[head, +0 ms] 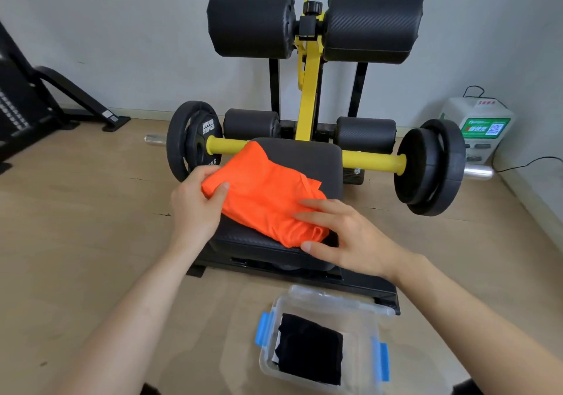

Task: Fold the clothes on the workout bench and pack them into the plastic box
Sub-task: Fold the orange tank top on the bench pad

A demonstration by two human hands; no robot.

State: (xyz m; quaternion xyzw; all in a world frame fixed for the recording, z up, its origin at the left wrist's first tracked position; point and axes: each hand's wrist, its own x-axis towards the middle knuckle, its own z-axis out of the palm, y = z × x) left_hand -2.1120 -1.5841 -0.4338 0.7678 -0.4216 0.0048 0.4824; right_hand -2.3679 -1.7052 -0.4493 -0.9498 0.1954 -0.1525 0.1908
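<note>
Presently, the orange fabric garment (265, 193) is gripped by the left hand (195, 209) and pressed under the flat right hand (344, 236); edges are best squared first.

A person's left forearm (143, 300) and right forearm (463, 312) show, both bare along the whole length in view. The left hand (195, 209) and right hand (350, 236) are bare too, with slim fingers and short nails visible on the thumbs. At the very bottom edge there is a small patch of black fabric (150, 391) beside the left arm and another patch (467, 388) beside the right, with too little showing to tell what garment it is.
</note>
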